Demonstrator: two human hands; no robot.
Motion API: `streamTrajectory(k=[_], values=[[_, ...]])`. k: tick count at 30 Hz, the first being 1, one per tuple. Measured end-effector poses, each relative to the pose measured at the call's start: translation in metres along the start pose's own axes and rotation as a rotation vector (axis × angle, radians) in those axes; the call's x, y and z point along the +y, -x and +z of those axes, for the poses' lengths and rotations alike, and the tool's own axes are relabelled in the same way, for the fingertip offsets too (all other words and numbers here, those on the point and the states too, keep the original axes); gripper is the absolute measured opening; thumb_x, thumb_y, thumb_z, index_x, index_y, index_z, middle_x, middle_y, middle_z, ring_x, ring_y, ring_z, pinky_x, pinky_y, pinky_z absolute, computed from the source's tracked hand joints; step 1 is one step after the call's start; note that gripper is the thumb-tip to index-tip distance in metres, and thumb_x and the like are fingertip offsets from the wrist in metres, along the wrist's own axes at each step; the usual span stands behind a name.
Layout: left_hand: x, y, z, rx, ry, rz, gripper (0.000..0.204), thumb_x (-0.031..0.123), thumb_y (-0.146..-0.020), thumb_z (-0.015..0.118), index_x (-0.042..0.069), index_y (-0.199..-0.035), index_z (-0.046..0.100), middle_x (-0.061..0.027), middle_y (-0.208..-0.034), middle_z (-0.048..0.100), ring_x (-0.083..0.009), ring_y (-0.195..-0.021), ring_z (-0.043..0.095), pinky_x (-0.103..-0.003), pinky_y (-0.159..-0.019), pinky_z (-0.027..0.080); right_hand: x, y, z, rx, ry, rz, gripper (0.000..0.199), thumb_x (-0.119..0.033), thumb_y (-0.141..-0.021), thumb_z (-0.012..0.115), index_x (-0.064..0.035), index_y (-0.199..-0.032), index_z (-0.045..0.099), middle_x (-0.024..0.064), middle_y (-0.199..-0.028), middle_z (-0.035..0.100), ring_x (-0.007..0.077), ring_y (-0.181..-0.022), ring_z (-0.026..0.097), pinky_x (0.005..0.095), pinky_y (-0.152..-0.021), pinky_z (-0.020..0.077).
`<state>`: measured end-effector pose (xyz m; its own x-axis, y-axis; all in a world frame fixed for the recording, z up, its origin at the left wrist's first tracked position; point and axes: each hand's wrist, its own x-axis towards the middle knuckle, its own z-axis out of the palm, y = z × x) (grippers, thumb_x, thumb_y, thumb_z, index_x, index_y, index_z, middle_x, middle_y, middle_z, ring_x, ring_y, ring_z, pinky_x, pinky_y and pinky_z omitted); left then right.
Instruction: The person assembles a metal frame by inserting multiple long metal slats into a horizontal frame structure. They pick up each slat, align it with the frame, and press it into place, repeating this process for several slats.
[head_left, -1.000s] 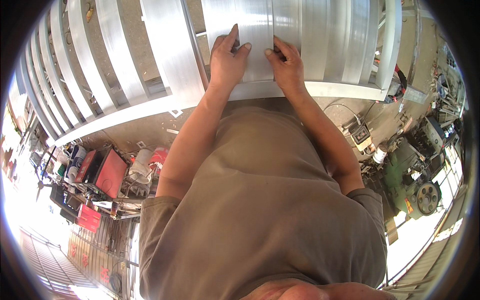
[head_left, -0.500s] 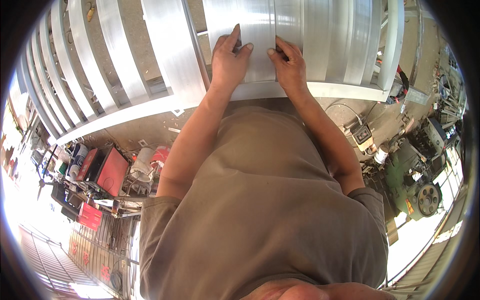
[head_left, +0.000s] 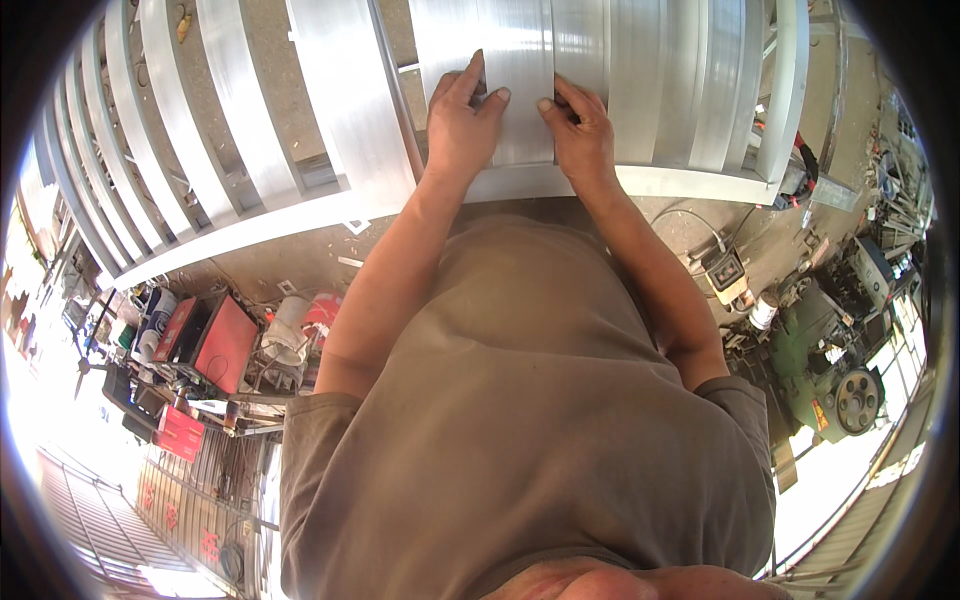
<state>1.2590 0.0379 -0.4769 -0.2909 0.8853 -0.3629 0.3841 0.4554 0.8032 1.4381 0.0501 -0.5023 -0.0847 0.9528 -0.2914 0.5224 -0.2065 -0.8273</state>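
Note:
A long frame of silvery metal slats, apparently aluminium, lies across the top of the view. My left hand (head_left: 464,125) rests at the left edge of a broad, shiny metal slat (head_left: 522,130). Its index finger stretches forward along that edge, and the thumb reaches over the top face. At the slat's right edge is my right hand (head_left: 584,130), its fingers bent at the seam and its thumb on the top face. The slat lies flat between both hands, its near end by the frame's front rail (head_left: 520,183). The undersides of my fingers are hidden.
Spaced slats (head_left: 245,95) fill the frame's left part, with floor showing through the gaps. A red box-shaped machine (head_left: 222,345) stands at left. To the right are a small cabled device (head_left: 725,272), a white can (head_left: 763,312) and a green machine with a wheel (head_left: 857,400).

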Motion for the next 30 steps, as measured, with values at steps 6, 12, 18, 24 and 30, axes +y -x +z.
streamTrajectory(k=[6,12,18,24,30], values=[[0.000,0.000,-0.003,0.003,0.000,0.002,0.061,0.020,-0.092,0.078,0.003,-0.148,0.062,-0.0123,-0.108,0.065,-0.0227,-0.093,0.063,-0.037,-0.088,0.054,0.001,0.000,0.002,-0.012,-0.031,0.008,0.041,-0.024,-0.096,0.073,-0.0086,-0.134,0.070,0.0175,-0.125,0.067,0.0329,-0.111,0.066,0.0426,-0.097,0.0534],[0.001,-0.001,-0.005,0.010,-0.010,-0.003,0.061,0.020,-0.091,0.078,0.003,-0.148,0.062,-0.0119,-0.107,0.065,-0.0224,-0.092,0.063,-0.036,-0.087,0.054,-0.003,0.000,0.004,0.013,-0.041,-0.023,0.040,-0.022,-0.097,0.072,-0.0092,-0.135,0.070,0.0176,-0.126,0.068,0.0332,-0.114,0.065,0.0430,-0.100,0.0520],[0.000,0.000,-0.005,0.009,0.023,-0.020,0.061,0.020,-0.091,0.078,0.003,-0.147,0.063,-0.0116,-0.107,0.066,-0.0224,-0.093,0.064,-0.037,-0.087,0.055,-0.005,0.002,0.003,-0.002,-0.016,-0.011,0.040,-0.022,-0.097,0.072,-0.0095,-0.135,0.070,0.0170,-0.126,0.068,0.0342,-0.115,0.064,0.0435,-0.102,0.0510],[-0.003,0.000,-0.004,0.025,-0.001,0.019,0.060,0.020,-0.091,0.078,0.003,-0.147,0.063,-0.0116,-0.107,0.066,-0.0230,-0.092,0.064,-0.036,-0.087,0.055,-0.004,0.001,0.005,0.010,-0.004,-0.023,0.040,-0.024,-0.097,0.071,-0.0096,-0.135,0.070,0.0170,-0.126,0.068,0.0346,-0.117,0.064,0.0434,-0.102,0.0508],[-0.010,-0.004,-0.009,0.019,0.014,-0.002,0.060,0.020,-0.091,0.078,0.004,-0.146,0.064,-0.0114,-0.106,0.066,-0.0236,-0.094,0.064,-0.037,-0.088,0.054,-0.003,-0.001,0.013,-0.004,0.007,0.002,0.041,-0.025,-0.097,0.071,-0.0084,-0.135,0.070,0.0176,-0.127,0.067,0.0354,-0.119,0.063,0.0444,-0.104,0.0495]])
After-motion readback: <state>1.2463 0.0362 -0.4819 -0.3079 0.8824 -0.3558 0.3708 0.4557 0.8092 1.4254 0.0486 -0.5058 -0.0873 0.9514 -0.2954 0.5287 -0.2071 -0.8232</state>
